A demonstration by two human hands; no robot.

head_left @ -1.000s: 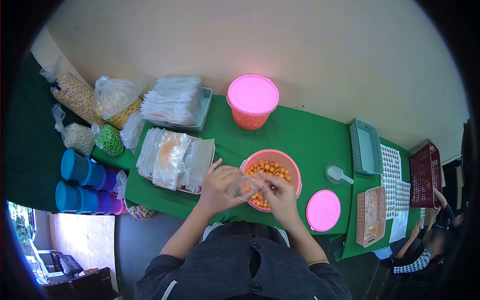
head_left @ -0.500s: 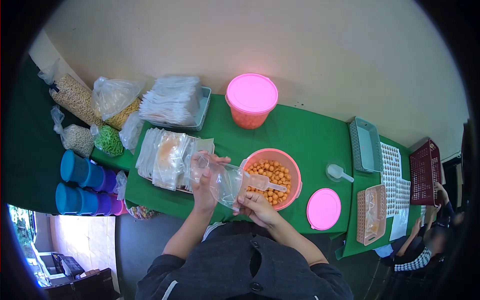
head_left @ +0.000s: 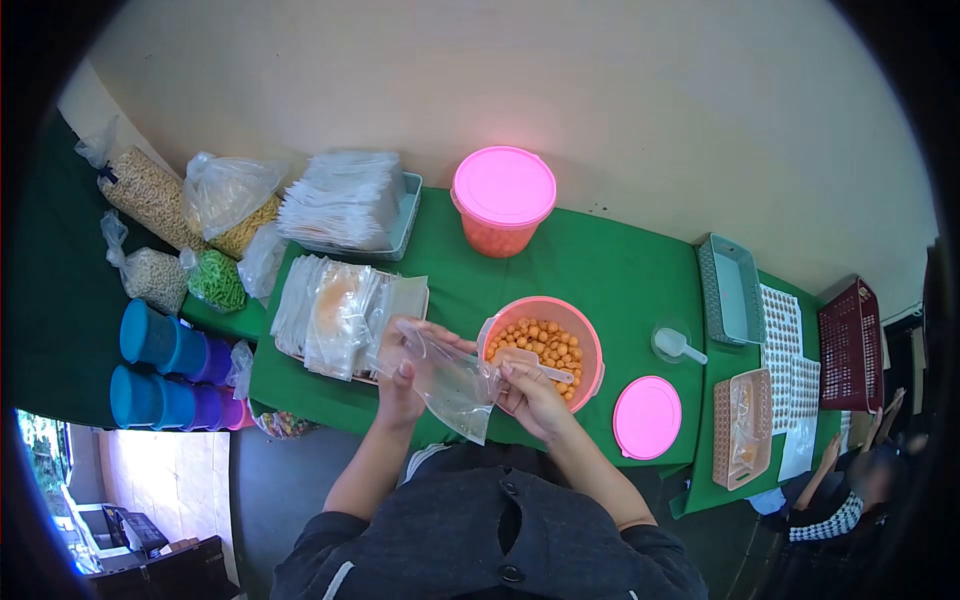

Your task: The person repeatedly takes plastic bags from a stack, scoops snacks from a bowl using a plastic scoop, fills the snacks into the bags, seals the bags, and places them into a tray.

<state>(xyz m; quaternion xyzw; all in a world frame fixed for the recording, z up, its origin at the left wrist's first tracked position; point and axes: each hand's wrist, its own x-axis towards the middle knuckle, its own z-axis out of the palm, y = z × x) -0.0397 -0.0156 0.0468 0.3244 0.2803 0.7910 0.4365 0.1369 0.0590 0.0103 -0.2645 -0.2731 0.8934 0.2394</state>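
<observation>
Clear, wrinkled plastic forms the bag our right hand pinches at one edge, near the round pink bucket; our left hand meets its other end, fingers partly hidden, grip impossible to tell. Inside the bucket, our right hand partly covers a scoop among orange balls.

Between the left hand and right hand is one clear bag. Ahead of the right hand are two pink buckets; to its right, one loose lid. Of two scoops, one is beside it, one farther right. Past the left hand: two bag stacks; well right, three baskets.
</observation>
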